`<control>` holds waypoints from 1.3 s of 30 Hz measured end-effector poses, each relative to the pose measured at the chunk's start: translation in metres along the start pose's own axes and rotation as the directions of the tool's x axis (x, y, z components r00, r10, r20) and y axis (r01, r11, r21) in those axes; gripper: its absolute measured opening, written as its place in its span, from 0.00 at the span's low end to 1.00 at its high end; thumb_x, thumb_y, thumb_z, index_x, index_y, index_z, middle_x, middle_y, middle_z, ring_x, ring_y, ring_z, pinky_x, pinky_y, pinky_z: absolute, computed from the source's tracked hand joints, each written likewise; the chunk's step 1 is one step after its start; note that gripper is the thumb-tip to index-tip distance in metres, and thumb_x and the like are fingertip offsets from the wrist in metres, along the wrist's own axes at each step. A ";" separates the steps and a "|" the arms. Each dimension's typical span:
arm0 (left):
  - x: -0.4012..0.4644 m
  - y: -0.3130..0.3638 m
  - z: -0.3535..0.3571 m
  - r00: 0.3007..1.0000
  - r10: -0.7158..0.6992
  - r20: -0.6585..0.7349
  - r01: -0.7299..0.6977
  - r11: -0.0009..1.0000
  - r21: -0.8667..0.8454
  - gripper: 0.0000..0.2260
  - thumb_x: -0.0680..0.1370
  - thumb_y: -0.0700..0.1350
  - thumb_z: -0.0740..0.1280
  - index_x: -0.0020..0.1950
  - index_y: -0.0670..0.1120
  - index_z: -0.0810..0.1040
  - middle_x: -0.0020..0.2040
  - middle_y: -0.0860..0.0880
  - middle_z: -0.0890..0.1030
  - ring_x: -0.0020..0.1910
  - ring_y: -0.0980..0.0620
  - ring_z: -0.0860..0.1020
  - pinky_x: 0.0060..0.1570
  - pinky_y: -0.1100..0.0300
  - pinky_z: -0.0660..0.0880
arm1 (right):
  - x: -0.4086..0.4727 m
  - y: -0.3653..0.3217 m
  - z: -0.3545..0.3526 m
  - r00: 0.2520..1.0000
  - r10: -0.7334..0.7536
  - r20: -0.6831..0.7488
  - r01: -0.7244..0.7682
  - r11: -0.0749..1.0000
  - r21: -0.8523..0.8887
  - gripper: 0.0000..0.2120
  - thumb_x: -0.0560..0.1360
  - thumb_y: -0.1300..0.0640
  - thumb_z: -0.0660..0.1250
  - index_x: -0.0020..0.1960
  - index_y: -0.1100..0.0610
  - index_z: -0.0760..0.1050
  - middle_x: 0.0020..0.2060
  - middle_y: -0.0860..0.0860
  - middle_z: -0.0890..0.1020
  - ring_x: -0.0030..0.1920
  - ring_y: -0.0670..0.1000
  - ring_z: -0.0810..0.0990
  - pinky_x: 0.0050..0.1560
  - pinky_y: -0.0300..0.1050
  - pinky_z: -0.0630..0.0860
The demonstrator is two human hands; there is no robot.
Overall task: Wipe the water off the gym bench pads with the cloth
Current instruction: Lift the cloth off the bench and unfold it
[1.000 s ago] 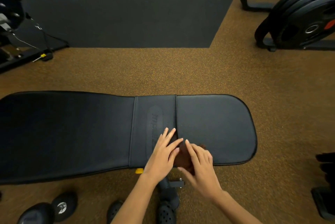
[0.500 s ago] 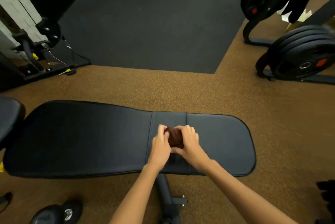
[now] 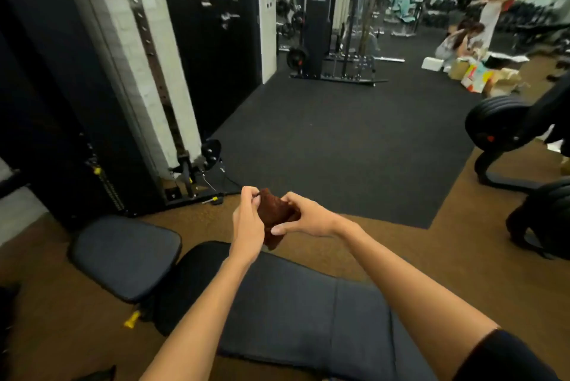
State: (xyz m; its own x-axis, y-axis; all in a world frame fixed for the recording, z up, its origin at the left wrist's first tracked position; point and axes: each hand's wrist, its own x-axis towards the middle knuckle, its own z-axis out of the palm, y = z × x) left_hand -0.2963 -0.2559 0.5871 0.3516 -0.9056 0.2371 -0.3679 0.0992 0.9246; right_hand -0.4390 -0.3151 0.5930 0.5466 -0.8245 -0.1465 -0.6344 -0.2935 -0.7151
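Note:
A dark reddish-brown cloth is bunched up in the air between both hands, above the far edge of the bench. My left hand grips its left side and my right hand grips its right side. Below them lies the long black back pad of the gym bench, running toward the lower right. The smaller black seat pad sits to its left, a gap apart. No water shows on either pad in this blurred view.
A cable machine with a weight stack stands at the left. Plate-loaded racks stand at the right on the brown floor. A black mat lies ahead. People and boxes are far back right. A yellow knob sticks out under the bench.
Both hands lifted the cloth off the back pad and raised it into the air. The head tilted up, so the room beyond the bench came into view.

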 end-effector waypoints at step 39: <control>-0.055 0.023 -0.461 0.727 -0.238 -0.644 0.306 0.952 -0.006 0.13 0.75 0.48 0.71 0.56 0.44 0.78 0.52 0.47 0.81 0.52 0.51 0.80 0.56 0.48 0.78 | 0.102 -0.430 0.202 0.920 -0.384 0.082 0.310 0.839 0.448 0.23 0.70 0.53 0.77 0.60 0.60 0.76 0.54 0.56 0.81 0.54 0.52 0.81 0.57 0.50 0.79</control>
State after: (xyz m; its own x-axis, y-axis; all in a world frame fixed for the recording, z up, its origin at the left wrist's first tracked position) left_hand 0.0733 -0.0139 0.7326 0.8973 -0.4171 0.1444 -0.2373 -0.1799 0.9546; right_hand -0.0005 -0.1750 0.7476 0.7908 -0.6062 0.0839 -0.1179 -0.2854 -0.9511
